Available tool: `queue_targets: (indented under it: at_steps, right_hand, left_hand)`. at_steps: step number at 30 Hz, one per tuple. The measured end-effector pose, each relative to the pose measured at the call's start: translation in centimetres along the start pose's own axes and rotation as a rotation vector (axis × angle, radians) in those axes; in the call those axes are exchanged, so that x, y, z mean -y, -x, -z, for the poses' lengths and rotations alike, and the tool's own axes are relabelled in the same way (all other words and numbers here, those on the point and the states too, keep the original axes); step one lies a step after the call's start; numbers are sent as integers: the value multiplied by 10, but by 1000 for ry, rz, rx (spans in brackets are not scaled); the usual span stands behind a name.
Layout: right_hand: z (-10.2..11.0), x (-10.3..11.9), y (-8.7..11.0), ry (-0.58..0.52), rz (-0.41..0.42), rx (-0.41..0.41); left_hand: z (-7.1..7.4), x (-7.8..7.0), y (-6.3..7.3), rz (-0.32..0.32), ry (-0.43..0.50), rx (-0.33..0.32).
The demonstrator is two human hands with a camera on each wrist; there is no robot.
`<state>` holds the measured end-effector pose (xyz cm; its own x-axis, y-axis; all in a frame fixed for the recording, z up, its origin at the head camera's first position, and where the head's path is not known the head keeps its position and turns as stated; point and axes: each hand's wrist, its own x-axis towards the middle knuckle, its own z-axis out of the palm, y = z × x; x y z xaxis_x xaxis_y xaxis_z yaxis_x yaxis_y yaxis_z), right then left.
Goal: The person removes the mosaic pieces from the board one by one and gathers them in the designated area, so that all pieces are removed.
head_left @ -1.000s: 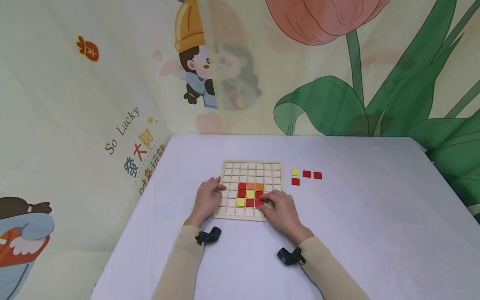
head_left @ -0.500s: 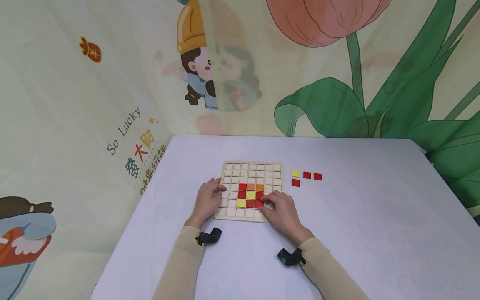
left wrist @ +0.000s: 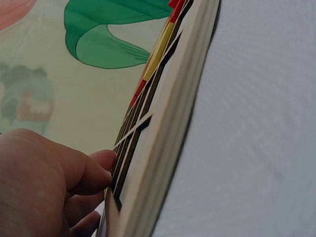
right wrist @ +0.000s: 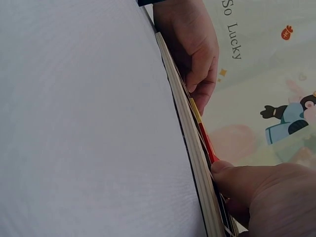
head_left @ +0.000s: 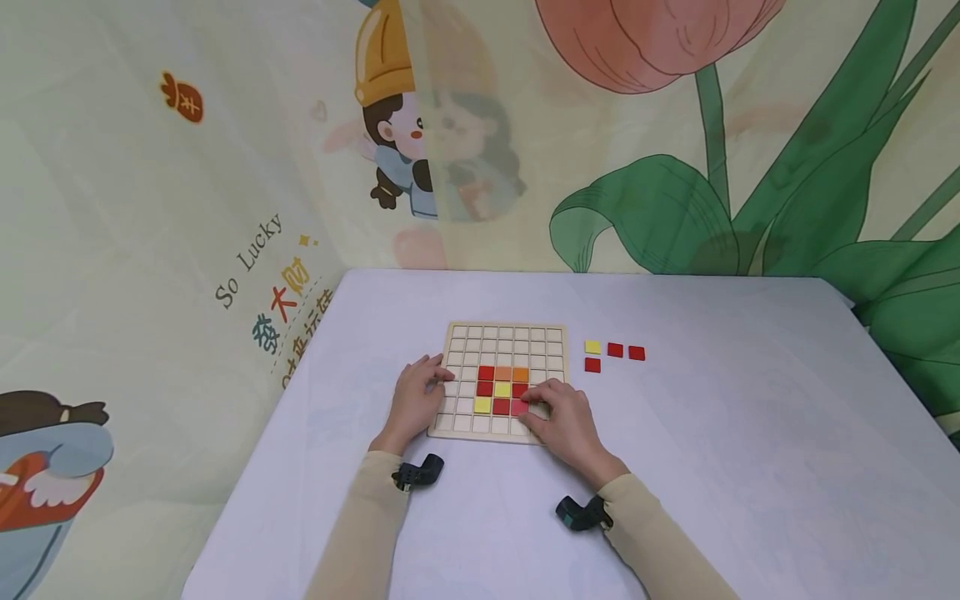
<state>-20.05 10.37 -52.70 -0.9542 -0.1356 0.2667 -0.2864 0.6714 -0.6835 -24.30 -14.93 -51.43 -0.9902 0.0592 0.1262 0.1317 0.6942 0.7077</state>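
A square wooden grid board [head_left: 504, 342] lies on the table with a three-by-three block of coloured tiles in its cells. My left hand [head_left: 415, 396] rests at its left edge, fingertips and thumb touching the rim. With thumb and index finger, my right hand [head_left: 564, 421] pinches a red tile [head_left: 518, 407] at the block's lower right corner; its surface looks brighter than the other reds. Among the other tiles are a yellow tile [head_left: 502, 389] in the centre and an orange tile [head_left: 521, 375]. In the right wrist view my thumb [right wrist: 232, 175] touches a red tile's edge.
Right of the board lie loose tiles: a yellow tile [head_left: 592, 347] and several red ones, such as a red tile [head_left: 637, 353]. A white cloth covers the table [head_left: 750, 433]. Printed curtains [head_left: 637, 217] hang behind and at the left.
The red tile under my right fingertips now looks lighter and pinker than before. Both hands and the loose tiles stay almost where they were.
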Motion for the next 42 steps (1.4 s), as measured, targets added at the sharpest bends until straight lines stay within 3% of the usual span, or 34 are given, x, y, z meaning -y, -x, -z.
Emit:
queue_targets:
  at_steps: [9,20,30,42]
  right_hand:
    - [1,-2,0,-45,13,19]
    - [1,1,3,-8,13,49]
    - [-1,1,3,75,71,17]
    - [0,0,3,32,67,-4]
  left_hand:
    - [0,1,0,-6,-3,-2]
    - [0,-1,0,2,1,-2]
    - [1,-1,0,1,0,-2]
    - [0,-1,-1,14,21,9]
